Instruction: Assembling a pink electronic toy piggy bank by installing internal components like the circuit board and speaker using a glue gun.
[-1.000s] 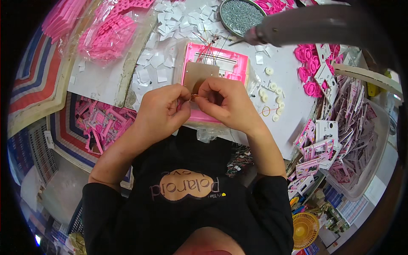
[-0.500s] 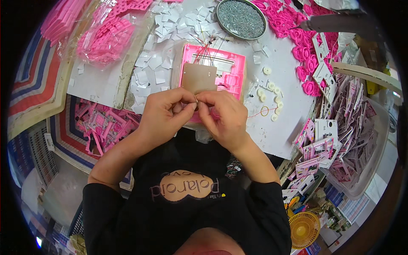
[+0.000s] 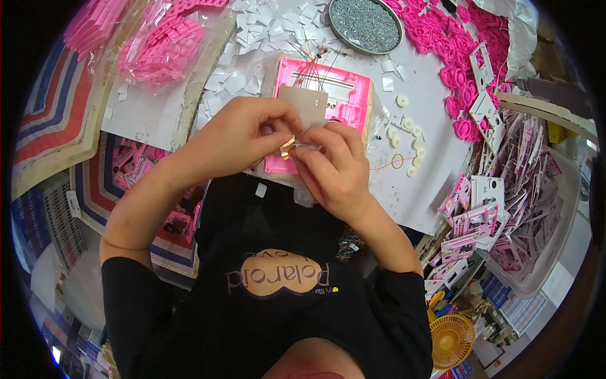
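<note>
Ideally, the left hand (image 3: 243,136) and right hand (image 3: 334,167), pinching a small copper-coloured strip (image 3: 288,148) between their fingertips, keep that pinch narrow and steady just in front of the pink frame (image 3: 341,88) with its thin wires (image 3: 309,63).

Counted: two hands (image 3: 243,136), meeting at centre; one pink frame (image 3: 344,95) at 12 o'clock; one round tray (image 3: 366,24) of grey bits at 12; one yellow fan (image 3: 451,341) at 4; about eight white washers (image 3: 407,136) at 2.

Bright, even light; sharp centre, fisheye-bent edges.
</note>
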### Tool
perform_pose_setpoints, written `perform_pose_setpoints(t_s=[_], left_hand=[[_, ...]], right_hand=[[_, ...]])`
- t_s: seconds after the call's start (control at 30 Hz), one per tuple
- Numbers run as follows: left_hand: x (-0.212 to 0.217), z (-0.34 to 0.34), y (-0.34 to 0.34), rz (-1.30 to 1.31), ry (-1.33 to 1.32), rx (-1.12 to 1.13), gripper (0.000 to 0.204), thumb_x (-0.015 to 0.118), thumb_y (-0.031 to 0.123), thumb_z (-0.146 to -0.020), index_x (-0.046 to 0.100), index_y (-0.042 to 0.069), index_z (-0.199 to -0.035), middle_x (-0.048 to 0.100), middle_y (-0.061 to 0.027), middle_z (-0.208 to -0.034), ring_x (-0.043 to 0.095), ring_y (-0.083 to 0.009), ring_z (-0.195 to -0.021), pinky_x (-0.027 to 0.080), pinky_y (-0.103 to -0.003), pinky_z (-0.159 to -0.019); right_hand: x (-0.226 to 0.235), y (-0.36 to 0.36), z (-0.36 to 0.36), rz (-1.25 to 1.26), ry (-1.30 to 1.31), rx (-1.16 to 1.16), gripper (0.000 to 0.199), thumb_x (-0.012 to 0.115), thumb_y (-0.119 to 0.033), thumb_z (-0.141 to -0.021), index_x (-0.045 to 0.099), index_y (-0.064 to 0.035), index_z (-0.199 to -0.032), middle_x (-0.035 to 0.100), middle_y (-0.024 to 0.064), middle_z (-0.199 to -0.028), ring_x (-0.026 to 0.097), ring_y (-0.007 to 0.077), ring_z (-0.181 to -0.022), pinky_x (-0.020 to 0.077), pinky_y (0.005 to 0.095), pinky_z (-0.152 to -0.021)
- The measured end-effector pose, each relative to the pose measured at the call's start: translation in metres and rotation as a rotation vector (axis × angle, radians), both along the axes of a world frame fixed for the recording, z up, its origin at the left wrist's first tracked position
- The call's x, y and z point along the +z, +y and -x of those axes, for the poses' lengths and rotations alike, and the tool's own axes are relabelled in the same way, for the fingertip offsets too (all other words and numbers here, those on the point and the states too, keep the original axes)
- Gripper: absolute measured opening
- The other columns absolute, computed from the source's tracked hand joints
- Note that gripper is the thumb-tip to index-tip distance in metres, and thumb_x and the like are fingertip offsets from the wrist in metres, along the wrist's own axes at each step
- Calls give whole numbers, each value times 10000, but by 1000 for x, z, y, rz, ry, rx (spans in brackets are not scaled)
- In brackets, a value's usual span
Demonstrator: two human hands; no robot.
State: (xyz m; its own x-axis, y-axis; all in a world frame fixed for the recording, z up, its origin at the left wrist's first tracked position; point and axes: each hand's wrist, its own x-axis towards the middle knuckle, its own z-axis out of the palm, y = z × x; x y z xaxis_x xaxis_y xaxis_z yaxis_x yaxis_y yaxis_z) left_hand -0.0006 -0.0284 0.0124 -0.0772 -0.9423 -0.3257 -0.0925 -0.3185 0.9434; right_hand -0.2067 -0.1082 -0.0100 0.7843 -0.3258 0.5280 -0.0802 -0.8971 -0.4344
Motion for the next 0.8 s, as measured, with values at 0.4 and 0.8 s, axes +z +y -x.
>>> perform_pose_setpoints(t_s=[0.4, 0.8], left_hand=[[-29, 11, 4, 686, -554, 2, 172, 710, 8, -799, 583, 48, -908, 579, -107, -856, 554, -338, -816, 464, -420, -713], [-22, 14, 1, 128, -137, 328, 265, 737, 100, -829, 577, 44, -1034, 557, -96, -938, 552, -254, -853, 483, -350, -714]], right_hand=[[-10, 9, -4, 17, 170, -24, 220, 806, -70, -710, 714, -57, -910, 633, 64, -1049, 548, 319, -1005, 479, 395, -836], [17, 9, 5, -87, 412, 59, 289, 699, -98, -721, 732, -67, -1006, 595, 37, -1018, 520, 278, -997, 438, 415, -798]])
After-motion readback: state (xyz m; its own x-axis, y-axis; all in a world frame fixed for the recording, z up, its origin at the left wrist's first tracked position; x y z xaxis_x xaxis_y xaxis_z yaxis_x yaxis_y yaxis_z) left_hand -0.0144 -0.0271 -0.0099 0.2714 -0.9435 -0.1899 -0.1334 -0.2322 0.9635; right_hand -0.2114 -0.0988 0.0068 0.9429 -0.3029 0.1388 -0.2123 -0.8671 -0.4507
